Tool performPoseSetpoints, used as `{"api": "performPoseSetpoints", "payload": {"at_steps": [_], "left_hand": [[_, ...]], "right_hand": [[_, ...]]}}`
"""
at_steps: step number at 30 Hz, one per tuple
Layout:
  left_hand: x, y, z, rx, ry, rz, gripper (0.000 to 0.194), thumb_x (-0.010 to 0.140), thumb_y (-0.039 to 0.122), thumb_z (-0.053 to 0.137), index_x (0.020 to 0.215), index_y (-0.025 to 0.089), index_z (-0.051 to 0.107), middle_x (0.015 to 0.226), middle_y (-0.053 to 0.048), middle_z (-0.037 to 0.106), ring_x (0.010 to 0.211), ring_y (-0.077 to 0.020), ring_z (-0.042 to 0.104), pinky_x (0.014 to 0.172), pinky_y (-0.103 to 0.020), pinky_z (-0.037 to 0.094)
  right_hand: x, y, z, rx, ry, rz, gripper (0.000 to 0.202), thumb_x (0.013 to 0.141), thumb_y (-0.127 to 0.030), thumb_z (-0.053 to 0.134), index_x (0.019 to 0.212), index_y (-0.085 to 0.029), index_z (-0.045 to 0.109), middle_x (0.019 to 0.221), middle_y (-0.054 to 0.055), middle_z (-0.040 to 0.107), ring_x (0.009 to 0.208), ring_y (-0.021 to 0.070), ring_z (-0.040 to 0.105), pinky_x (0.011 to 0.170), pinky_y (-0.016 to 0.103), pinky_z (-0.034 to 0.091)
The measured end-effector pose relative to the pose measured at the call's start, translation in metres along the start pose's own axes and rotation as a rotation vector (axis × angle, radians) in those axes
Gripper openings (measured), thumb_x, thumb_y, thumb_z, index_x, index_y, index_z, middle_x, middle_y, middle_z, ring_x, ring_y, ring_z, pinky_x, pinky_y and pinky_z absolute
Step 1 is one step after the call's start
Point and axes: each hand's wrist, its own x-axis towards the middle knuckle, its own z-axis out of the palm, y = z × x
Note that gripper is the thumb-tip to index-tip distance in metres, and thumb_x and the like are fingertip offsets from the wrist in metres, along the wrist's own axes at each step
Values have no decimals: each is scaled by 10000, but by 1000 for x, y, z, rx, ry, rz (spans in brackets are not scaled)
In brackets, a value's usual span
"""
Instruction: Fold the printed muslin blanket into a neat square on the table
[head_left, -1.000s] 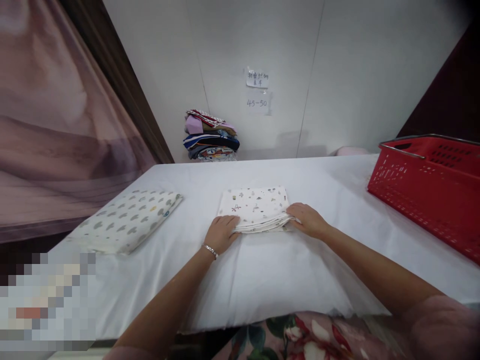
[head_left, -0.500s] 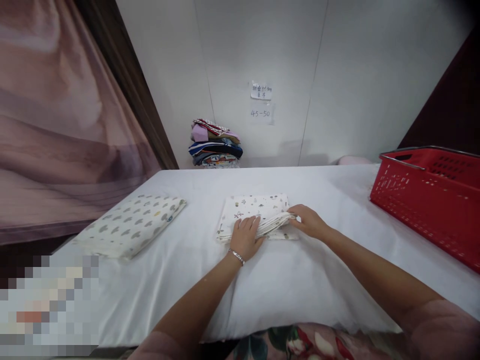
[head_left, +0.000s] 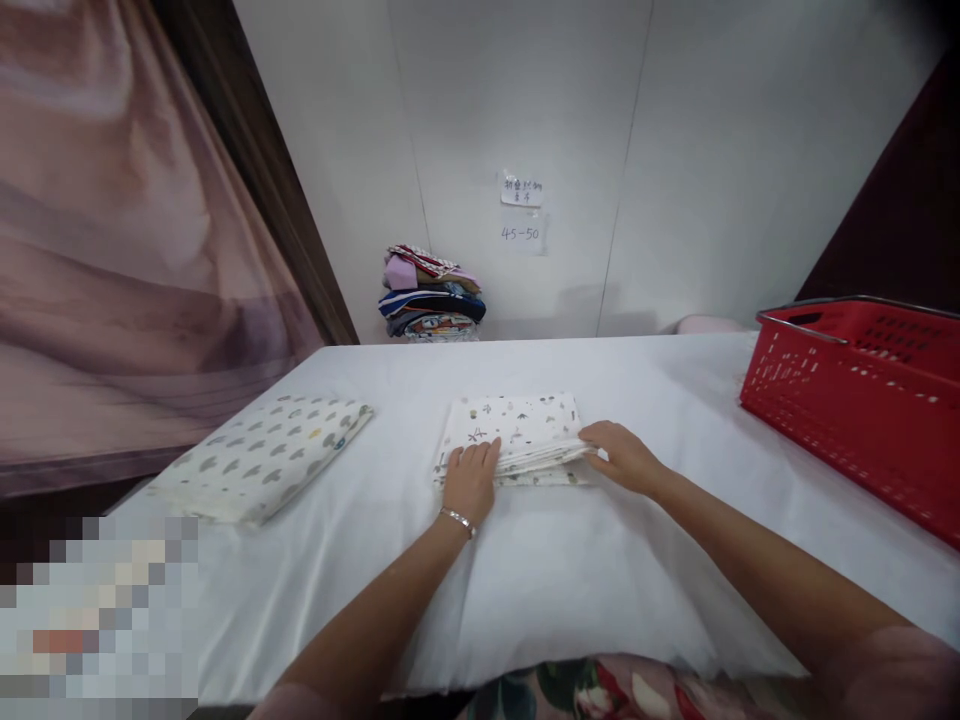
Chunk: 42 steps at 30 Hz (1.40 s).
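A folded white cloth with small printed motifs (head_left: 529, 420) lies in front of me on the white-covered table (head_left: 570, 580). Its near edge shows several stacked layers. My left hand (head_left: 471, 480) rests on the near left part of this cloth, fingers stretched out over it. At the cloth's near right corner, my right hand (head_left: 619, 455) pinches the layered edge between thumb and fingers. A silver bracelet (head_left: 457, 520) circles my left wrist.
To the left lies another folded cloth with grey mushroom-like shapes (head_left: 277, 450). A red plastic basket (head_left: 847, 400) with a metal handle stands at the right. Behind the table a pile of folded fabrics (head_left: 431, 290) sits by the wall, below paper signs (head_left: 521, 233). A pink curtain hangs left.
My left hand has slid a little left and towards me along the cloth. The layered near edge has come down flatter, with my right hand still at its corner.
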Motion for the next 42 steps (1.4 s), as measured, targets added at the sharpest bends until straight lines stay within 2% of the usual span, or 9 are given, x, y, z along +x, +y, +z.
{"api": "performPoseSetpoints", "payload": {"at_steps": [4,7,10,14,21,24,28,35,42], "left_hand": [[-15,-26,-4,55,6,-18,572,700,3,389,1250,155,432,1113,-101,556,1028,-217,477,881,-392,312],[-19,-33,-6,77,20,-29,556,708,4,390,1238,163,448,1106,-102,558,1027,-215,481,886,-391,311],[-19,-34,-6,80,17,-19,563,703,-3,388,1231,181,459,1106,-100,558,1020,-215,485,879,-388,323],[-17,-34,-6,58,-9,-14,545,713,3,380,1216,195,470,1112,-95,553,1026,-215,479,871,-379,343],[-19,-42,-11,-8,-140,-83,398,697,19,426,1030,203,543,1079,-65,552,1045,-199,451,778,-315,429],[-12,-44,-15,-32,-99,-94,419,697,19,430,1065,194,529,1091,-65,554,1061,-193,445,804,-300,434],[-6,-44,-15,-6,-6,-94,464,725,29,405,1159,170,493,1135,-76,552,1105,-210,431,862,-327,413],[-25,-48,-4,26,-94,56,486,742,22,369,1159,218,523,1203,-59,538,1160,-215,423,967,-401,325],[-20,-49,-6,25,-40,2,506,757,41,352,1204,226,499,1239,-60,521,1203,-218,396,1015,-432,261]], "right_hand": [[-12,-7,5,-108,-101,-112,287,770,-127,444,1036,-193,531,1083,78,573,1039,216,472,830,365,376],[-18,-12,14,-188,-112,-131,329,768,-90,432,1073,-178,521,1088,91,569,1042,222,463,827,366,361],[-21,-14,23,-248,-69,-121,372,774,-65,422,1120,-174,501,1098,102,562,1028,233,467,799,362,361],[-21,-13,30,-266,-17,-106,306,796,-69,421,1045,-197,544,1054,89,583,1004,234,480,781,359,360],[-19,-9,34,-259,-47,-144,355,765,-7,390,999,-202,573,1017,79,598,972,213,492,765,344,353],[-6,-6,23,-274,-64,-143,318,780,-27,409,988,-198,579,999,75,612,948,211,508,761,344,335],[9,0,10,-314,71,-97,323,833,-49,384,1061,-199,558,1139,74,574,1073,223,465,796,358,308],[-21,-6,36,-250,9,-157,298,882,-93,361,1060,-209,569,1168,69,565,1171,219,404,808,347,332],[-12,-2,24,-259,21,-161,337,859,-41,364,1051,-222,575,1161,60,574,1187,224,401,835,369,337]]}}
